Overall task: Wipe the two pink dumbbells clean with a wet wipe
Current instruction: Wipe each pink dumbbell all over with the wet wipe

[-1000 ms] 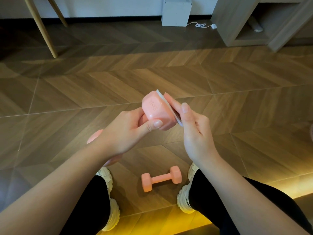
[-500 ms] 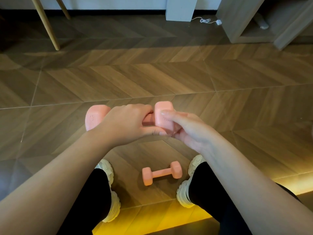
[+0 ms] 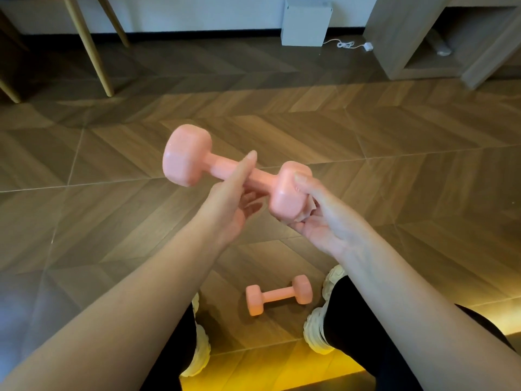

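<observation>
I hold one pink dumbbell in the air over the floor, its left head higher and farther than its right. My left hand is at the handle: the thumb lies straight across the front and the fingers curl underneath. My right hand cups the near right head from below, thumb on top. A crumpled wet wipe is pressed between that palm and the head, mostly hidden. The second pink dumbbell lies on the floor between my shoes, untouched.
My white shoes stand on wood-pattern flooring on either side of the lying dumbbell. Wooden chair legs are at the far left. A white box with a cable stands by the wall, and a wooden shelf unit at the far right.
The held dumbbell rose and tilted, its left head swinging up and away. My left hand went from wrapping over the handle to thumb in front. My right hand slid under the right head.
</observation>
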Demonstrator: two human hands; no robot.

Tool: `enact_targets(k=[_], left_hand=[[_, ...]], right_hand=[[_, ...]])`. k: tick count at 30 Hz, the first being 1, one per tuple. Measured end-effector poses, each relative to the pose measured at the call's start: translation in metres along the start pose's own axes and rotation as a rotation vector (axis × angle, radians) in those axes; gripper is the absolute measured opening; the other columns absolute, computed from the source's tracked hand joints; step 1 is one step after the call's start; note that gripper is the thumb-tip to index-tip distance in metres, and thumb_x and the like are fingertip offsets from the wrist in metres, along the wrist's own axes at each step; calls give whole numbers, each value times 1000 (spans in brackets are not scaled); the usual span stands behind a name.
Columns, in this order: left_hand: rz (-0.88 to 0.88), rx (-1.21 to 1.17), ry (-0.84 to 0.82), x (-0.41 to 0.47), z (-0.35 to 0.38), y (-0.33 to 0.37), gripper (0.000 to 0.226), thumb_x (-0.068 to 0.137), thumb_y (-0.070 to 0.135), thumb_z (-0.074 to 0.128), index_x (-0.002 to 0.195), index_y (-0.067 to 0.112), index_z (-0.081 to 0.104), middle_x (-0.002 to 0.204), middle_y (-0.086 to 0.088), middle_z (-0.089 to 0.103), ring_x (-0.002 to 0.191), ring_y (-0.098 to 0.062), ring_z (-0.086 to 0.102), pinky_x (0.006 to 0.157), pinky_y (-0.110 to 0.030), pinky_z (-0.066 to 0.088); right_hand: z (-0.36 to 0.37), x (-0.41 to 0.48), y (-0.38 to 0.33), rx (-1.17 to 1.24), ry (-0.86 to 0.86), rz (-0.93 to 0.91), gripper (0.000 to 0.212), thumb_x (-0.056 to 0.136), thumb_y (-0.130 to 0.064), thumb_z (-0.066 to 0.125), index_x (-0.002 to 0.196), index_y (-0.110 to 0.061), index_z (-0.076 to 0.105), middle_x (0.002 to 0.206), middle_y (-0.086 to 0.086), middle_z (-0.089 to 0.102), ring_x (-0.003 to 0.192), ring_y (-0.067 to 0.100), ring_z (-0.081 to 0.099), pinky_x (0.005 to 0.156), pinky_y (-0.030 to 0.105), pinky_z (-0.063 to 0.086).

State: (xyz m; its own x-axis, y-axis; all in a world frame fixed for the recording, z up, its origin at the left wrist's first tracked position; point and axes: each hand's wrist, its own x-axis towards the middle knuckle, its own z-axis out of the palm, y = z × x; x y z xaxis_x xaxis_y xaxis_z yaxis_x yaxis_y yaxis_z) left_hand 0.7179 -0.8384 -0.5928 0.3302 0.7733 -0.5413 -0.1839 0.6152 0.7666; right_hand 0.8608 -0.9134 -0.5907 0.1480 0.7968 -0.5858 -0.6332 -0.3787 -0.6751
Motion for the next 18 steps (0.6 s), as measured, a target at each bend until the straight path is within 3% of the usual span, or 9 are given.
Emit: enact_targets(k=[3, 6, 9, 12, 14, 18], left_hand=[[83, -338, 71, -2, 8, 5, 33, 92, 26, 67, 60, 17, 66, 65, 0, 63, 60, -13, 62, 67, -26, 47], [121, -623, 112, -2, 13, 13, 30, 95, 23, 62, 68, 15, 54, 59, 3, 61, 60, -13, 65, 70, -28, 51], [137, -697, 107, -2, 16, 22, 34, 96, 20, 57, 66, 18, 41, 50, 6, 43, 43, -10, 47, 56, -26, 44], [140, -680, 131, -1, 13, 27, 33, 94, 17, 53, 66, 19, 36, 49, 7, 34, 40, -9, 35, 51, -25, 38], [134, -687, 153, -1, 10, 28, 32, 94, 16, 53, 66, 19, 36, 48, 7, 33, 39, -9, 34, 51, -25, 37], [112, -700, 169, -2, 3, 33, 33, 93, 15, 54, 67, 19, 34, 47, 7, 32, 39, -9, 33, 44, -20, 37]], right_hand=[[9, -2, 6, -17, -37, 18, 7, 63, -29, 80, 66, -22, 81, 80, 5, 72, 83, 21, 64, 77, 37, 55], [16, -6, 10, -51, -81, 14, 14, 62, -35, 85, 70, -24, 82, 76, -1, 73, 79, 17, 65, 77, 36, 56], [18, -7, 12, -192, -113, -85, 37, 70, -41, 81, 99, -18, 79, 103, 2, 75, 95, 16, 66, 94, 40, 53], [20, -10, 15, -442, -78, -413, 47, 81, -38, 77, 124, -22, 67, 119, -4, 71, 115, 10, 64, 98, 30, 51], [19, -14, 20, -640, -74, -677, 49, 91, -29, 70, 136, -16, 58, 131, -7, 65, 125, 6, 56, 101, 26, 48], [18, -21, 27, -1042, -118, -1086, 46, 96, -21, 61, 137, -1, 54, 144, 7, 52, 141, 17, 42, 113, 29, 37]])
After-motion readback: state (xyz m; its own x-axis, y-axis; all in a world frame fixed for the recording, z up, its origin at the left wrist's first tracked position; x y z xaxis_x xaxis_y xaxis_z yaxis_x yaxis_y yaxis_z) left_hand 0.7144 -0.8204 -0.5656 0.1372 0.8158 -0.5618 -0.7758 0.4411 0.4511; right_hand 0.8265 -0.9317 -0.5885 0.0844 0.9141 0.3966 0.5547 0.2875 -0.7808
